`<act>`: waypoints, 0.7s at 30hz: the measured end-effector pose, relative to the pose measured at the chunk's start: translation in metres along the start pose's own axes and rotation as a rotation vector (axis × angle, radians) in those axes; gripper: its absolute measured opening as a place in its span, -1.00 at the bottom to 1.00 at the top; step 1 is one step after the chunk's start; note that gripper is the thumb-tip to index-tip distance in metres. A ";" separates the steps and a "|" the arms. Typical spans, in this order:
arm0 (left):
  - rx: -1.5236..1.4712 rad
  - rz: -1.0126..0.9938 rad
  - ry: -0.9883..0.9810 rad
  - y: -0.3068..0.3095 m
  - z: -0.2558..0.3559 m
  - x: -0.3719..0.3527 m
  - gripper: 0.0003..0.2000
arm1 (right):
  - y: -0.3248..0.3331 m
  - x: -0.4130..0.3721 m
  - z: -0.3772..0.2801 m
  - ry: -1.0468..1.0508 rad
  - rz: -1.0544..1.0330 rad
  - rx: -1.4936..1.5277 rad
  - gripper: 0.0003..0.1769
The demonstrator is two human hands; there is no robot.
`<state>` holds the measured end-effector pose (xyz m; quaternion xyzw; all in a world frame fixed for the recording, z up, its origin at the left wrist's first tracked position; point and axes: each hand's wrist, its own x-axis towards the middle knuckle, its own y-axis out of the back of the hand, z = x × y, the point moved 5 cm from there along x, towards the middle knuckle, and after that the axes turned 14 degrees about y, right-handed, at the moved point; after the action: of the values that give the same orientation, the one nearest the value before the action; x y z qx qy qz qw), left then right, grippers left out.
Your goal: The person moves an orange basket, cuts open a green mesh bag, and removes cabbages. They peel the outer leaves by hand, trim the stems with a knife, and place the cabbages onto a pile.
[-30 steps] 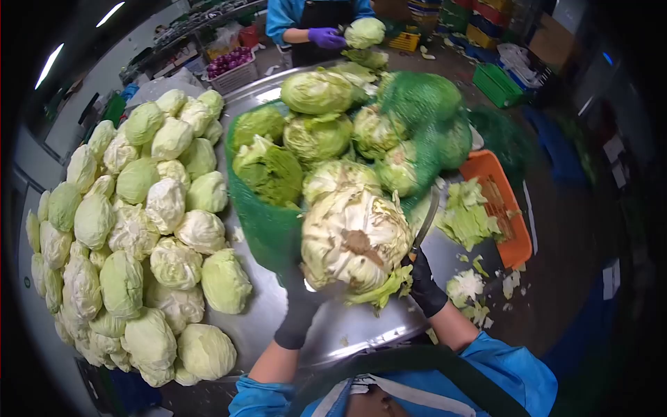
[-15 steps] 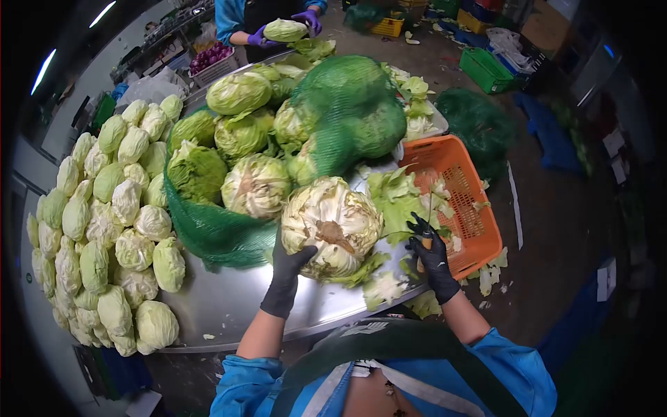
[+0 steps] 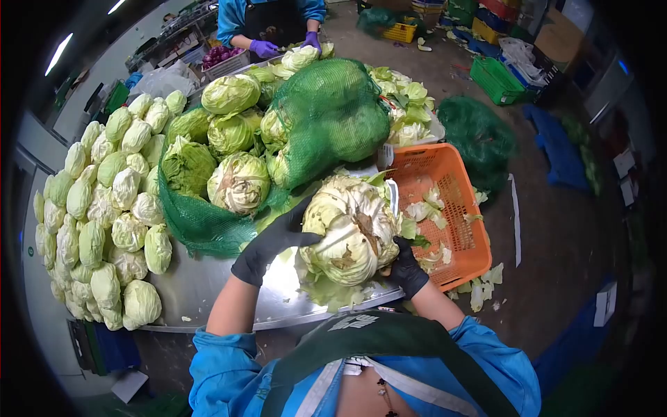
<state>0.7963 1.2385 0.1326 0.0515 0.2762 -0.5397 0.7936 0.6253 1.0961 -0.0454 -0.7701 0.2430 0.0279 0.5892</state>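
My left hand, in a black glove, grips the left side of a large cabbage with its thumb across the front. The cabbage is tilted, its brown cut stem facing right, with loose leaves hanging below. My right hand, also gloved in black, presses against the cabbage's lower right side. A bit of a tan-handled tool shows by its fingers; the rest is hidden. Behind the cabbage, untrimmed cabbages lie in an opened green net, and a full green net bag sits beside them.
Pale trimmed cabbages are piled at the left of the metal table. An orange crate with leaf scraps stands at the right. Across the table, a person in purple gloves handles a cabbage. A green net heap lies beyond the crate.
The cabbage has turned so its stem faces right. My right hand has moved left from over the leaves onto the cabbage. Loose leaves beside it have shifted toward the crate.
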 end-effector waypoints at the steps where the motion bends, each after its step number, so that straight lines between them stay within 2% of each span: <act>1: 0.034 -0.048 -0.024 0.003 -0.001 0.002 -0.17 | 0.003 0.001 -0.002 0.003 -0.002 0.000 -0.42; 3: 0.070 -0.097 -0.041 0.005 -0.006 0.008 -0.24 | 0.008 0.000 -0.001 -0.011 0.019 0.061 -0.43; 5: 0.001 0.047 0.012 0.017 -0.013 0.015 -0.37 | -0.019 -0.004 -0.004 0.076 -0.028 -0.006 -0.42; 6: -0.028 0.168 -0.128 0.032 -0.023 0.025 -0.49 | -0.031 -0.013 -0.009 0.134 0.105 -0.063 -0.42; 7: -0.026 0.167 -0.129 0.043 -0.043 0.038 -0.49 | -0.034 -0.019 -0.014 0.191 0.236 -0.122 -0.42; 9: -0.315 0.140 -0.171 0.064 -0.074 0.047 -0.48 | -0.012 -0.022 -0.019 0.229 0.190 -0.040 -0.46; 10: -0.308 0.143 -0.176 0.047 -0.085 0.045 -0.48 | -0.010 -0.023 -0.021 0.235 0.136 -0.042 -0.47; 12: -0.329 0.281 -0.360 -0.022 -0.113 0.046 -0.44 | -0.005 -0.023 -0.011 0.213 0.008 -0.112 -0.40; 13: -0.344 0.354 -0.453 -0.034 -0.118 0.042 -0.42 | -0.005 -0.027 -0.006 0.205 0.001 -0.112 -0.40; 15: -0.655 0.076 -0.304 -0.025 -0.115 0.029 -0.42 | -0.009 -0.038 -0.006 0.411 -0.096 -0.404 -0.37; 16: -0.795 0.098 -0.195 -0.010 -0.118 0.030 -0.42 | -0.006 -0.044 -0.014 0.277 -0.291 -0.412 -0.39; 17: -0.786 0.084 -0.140 0.006 -0.121 0.031 -0.41 | 0.015 -0.043 -0.023 0.200 -0.080 -0.712 -0.47; 19: -0.604 0.154 -0.085 0.030 -0.109 0.017 -0.49 | -0.020 -0.053 -0.048 0.526 0.025 -0.978 -0.59; 20: -0.444 0.210 -0.034 0.027 -0.089 0.004 -0.44 | -0.017 -0.054 -0.050 0.508 0.138 -1.210 -0.72; 21: -0.331 0.255 0.056 0.034 -0.089 0.003 -0.41 | -0.017 -0.054 -0.045 0.502 0.146 -1.208 -0.72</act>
<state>0.7928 1.2838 0.0493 -0.0299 0.3745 -0.3804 0.8451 0.5735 1.0757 0.0012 -0.9299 0.3665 0.0187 -0.0248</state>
